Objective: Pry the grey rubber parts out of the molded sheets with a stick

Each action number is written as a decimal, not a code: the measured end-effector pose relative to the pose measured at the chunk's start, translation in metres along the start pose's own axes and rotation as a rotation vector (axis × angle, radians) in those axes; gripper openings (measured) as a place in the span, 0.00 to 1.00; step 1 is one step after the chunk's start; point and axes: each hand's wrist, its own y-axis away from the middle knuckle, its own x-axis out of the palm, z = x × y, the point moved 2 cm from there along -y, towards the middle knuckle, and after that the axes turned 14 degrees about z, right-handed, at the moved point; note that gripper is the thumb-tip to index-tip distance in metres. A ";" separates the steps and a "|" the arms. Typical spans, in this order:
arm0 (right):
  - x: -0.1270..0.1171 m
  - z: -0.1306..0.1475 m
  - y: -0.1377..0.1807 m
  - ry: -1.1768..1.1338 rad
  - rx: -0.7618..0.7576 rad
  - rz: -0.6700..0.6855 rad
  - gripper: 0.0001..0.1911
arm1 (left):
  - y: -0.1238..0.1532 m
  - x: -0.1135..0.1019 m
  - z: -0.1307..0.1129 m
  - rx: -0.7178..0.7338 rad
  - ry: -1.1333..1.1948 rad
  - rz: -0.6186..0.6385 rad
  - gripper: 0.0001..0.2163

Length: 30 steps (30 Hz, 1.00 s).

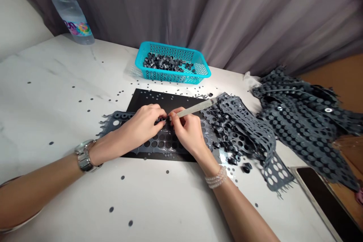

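A dark rubber sheet [154, 143] with rows of round holes and ring-shaped parts lies on a black mat [144, 98]. Over its upper edge, my left hand [140, 124] pinches a small black rubber piece [159, 120] between thumb and fingers; whether the piece is still joined to the sheet I cannot tell. My right hand [187, 128] is closed around a slim tool with a long pale handle [197, 108]. That handle slants up to the right, and its working tip is hidden at the fingers, close to the left fingertips.
A turquoise basket [172, 76] holding several small black parts stands behind the mat. Punched sheets [249, 117] and loose parts [227, 128] are heaped at right, beside more studded sheets [300, 121]. A phone [323, 196] lies front right, a water bottle [69, 13] back left. Small dark discs dot the table.
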 end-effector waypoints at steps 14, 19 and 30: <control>0.006 0.002 -0.004 0.139 -0.019 -0.032 0.12 | 0.012 -0.008 -0.009 0.054 0.125 -0.078 0.09; 0.004 -0.002 -0.005 0.002 0.044 -0.058 0.12 | 0.035 -0.023 0.004 -0.216 0.773 -0.242 0.06; -0.009 -0.016 0.003 -0.292 0.144 -0.165 0.14 | 0.038 -0.008 0.019 -0.286 1.779 -0.010 0.08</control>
